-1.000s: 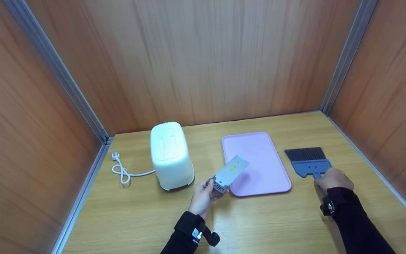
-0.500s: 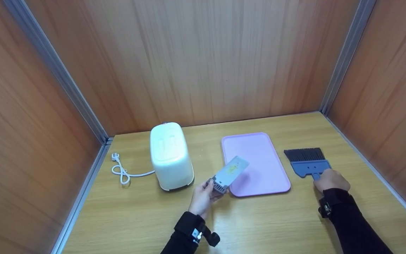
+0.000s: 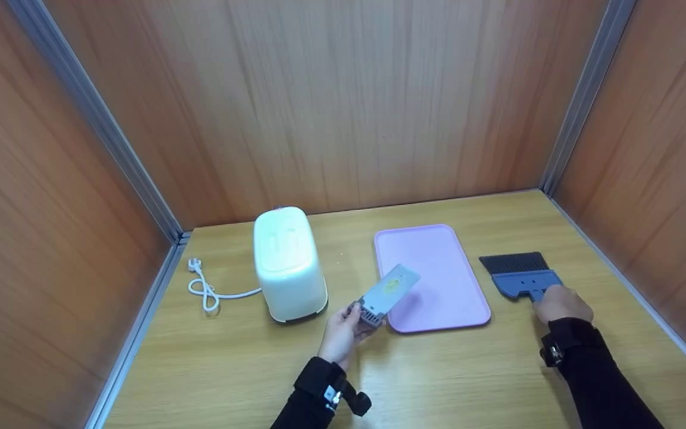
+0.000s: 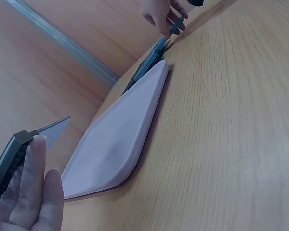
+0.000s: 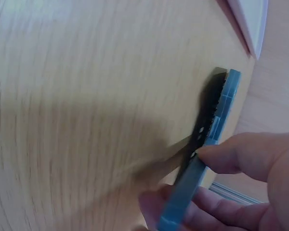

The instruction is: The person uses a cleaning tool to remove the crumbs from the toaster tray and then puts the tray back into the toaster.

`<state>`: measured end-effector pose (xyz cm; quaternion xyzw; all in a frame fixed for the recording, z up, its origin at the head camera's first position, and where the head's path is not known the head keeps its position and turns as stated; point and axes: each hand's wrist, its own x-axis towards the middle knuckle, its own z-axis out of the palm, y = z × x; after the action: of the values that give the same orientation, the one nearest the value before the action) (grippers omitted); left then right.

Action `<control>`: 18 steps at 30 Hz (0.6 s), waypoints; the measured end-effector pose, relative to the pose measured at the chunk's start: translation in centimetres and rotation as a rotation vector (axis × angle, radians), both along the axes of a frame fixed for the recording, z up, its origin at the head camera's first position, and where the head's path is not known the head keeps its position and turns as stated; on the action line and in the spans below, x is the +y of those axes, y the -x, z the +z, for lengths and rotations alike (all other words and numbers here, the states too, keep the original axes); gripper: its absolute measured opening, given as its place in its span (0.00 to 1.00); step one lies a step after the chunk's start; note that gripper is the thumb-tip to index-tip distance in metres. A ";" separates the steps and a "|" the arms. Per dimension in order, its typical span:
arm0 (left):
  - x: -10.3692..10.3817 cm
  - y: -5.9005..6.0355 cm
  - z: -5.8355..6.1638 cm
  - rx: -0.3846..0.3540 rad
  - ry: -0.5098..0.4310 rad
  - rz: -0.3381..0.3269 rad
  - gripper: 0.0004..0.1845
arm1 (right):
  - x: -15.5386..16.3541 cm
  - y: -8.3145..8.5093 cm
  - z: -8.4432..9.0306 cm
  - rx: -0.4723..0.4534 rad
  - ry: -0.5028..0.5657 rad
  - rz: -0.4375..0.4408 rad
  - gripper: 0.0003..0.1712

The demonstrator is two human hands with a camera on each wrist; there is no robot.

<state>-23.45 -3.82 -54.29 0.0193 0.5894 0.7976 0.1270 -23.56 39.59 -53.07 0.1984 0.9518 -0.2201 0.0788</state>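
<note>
Wood-grain panels with pale metal corner strips boxed in a smooth light-oak tabletop (image 3: 248,369); on it a rounded, glossy white toaster (image 3: 288,262) stood beside its looped white cord (image 3: 207,290), and a flat pink plastic tray (image 3: 432,274) with rounded corners lay to its right; the left hand (image 3: 343,333) had its fingers curled round the dark ribbed end of a thin grey metal crumb tray (image 3: 387,292), holding it slanted over the pink tray's near-left corner; the right hand (image 3: 560,304) pinched the short handle of a blue plastic brush (image 3: 521,274) with a wide fan of stiff black bristles, the brush lying on the table just right of the pink tray, bristles pointing away.
</note>
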 end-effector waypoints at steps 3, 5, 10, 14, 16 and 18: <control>0.0 0.0 0.0 -0.005 -0.006 0.003 0.25 | -0.1 -0.1 0.2 0.015 0.014 -0.006 0.21; 0.1 0.1 0.0 -0.004 -0.005 0.003 0.24 | -0.1 -0.1 0.4 0.045 0.010 -0.009 0.21; 0.1 0.3 0.0 -0.004 -0.006 0.003 0.25 | -0.1 0.0 0.4 0.161 -0.011 -0.014 0.19; 0.1 0.2 -0.1 -0.003 0.002 0.008 0.25 | 0.1 0.1 0.4 0.232 0.002 -0.021 0.20; 0.1 0.2 0.0 -0.004 0.004 0.012 0.25 | 0.2 0.2 0.5 0.252 0.009 -0.024 0.22; 0.1 0.1 -0.1 -0.009 0.004 0.014 0.25 | 0.3 0.2 0.6 0.259 0.016 -0.033 0.23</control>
<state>-23.57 -3.74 -54.35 0.0113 0.5906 0.7973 0.1240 -23.77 39.90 -52.50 0.1831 0.9489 -0.2527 -0.0466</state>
